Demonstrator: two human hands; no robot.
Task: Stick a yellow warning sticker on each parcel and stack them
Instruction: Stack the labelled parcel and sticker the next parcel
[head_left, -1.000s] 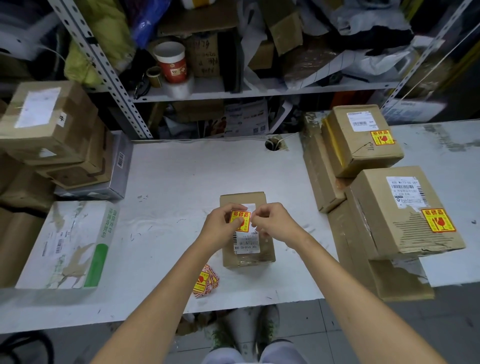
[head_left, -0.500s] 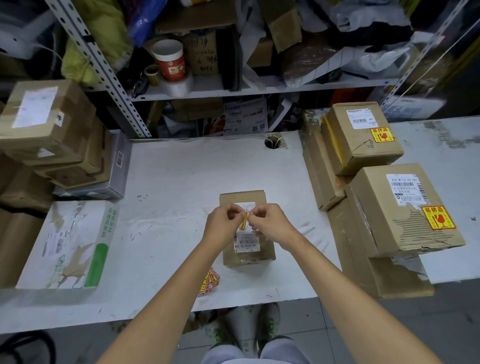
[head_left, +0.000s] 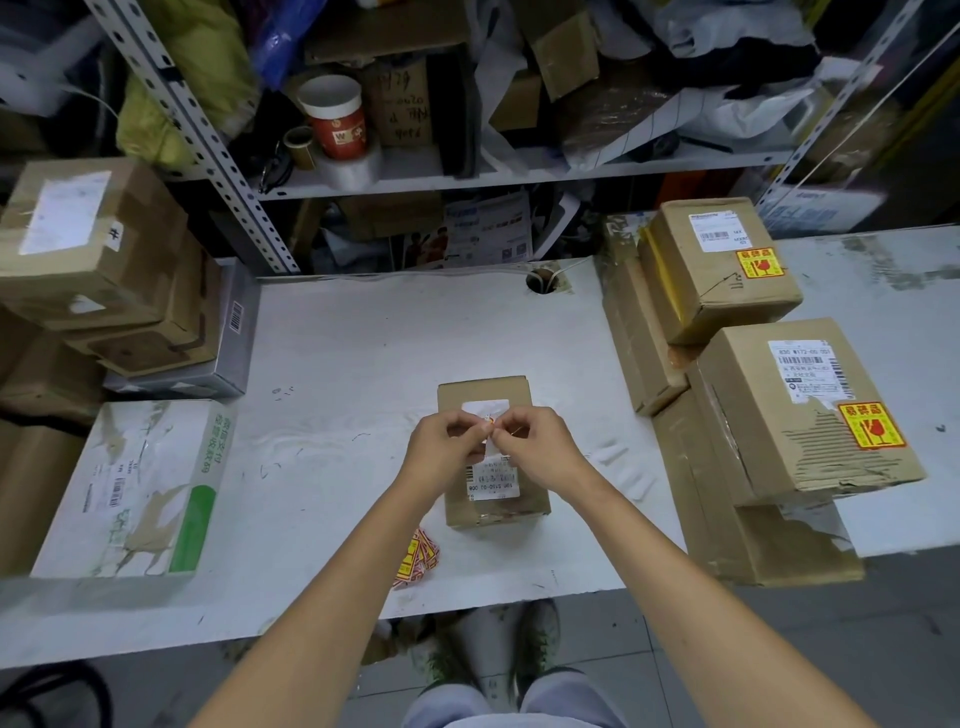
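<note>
A small brown parcel (head_left: 491, 499) with a white shipping label lies in the middle of the white table (head_left: 363, 364). Above it, my left hand (head_left: 451, 448) and my right hand (head_left: 535, 447) meet fingertip to fingertip, pinching one yellow warning sticker (head_left: 489, 422) between them; only a sliver of it shows. A small pile of yellow stickers (head_left: 415, 558) lies near the table's front edge, beside my left forearm. On the right, two stacked parcels (head_left: 810, 415) (head_left: 719, 265) each carry a yellow sticker on top.
Brown boxes (head_left: 98, 260) are piled at the far left, with a white and green box (head_left: 140, 488) in front of them. Flat cardboard boxes (head_left: 639, 332) lie under the stickered parcels. A cluttered metal shelf (head_left: 467, 176) rises behind the table. A cable hole (head_left: 541, 280) is at the table's back.
The sticker was flat and facing me between my hands; it now shows only edge-on, pinched between the fingertips. My hands have closed together slightly above the parcel.
</note>
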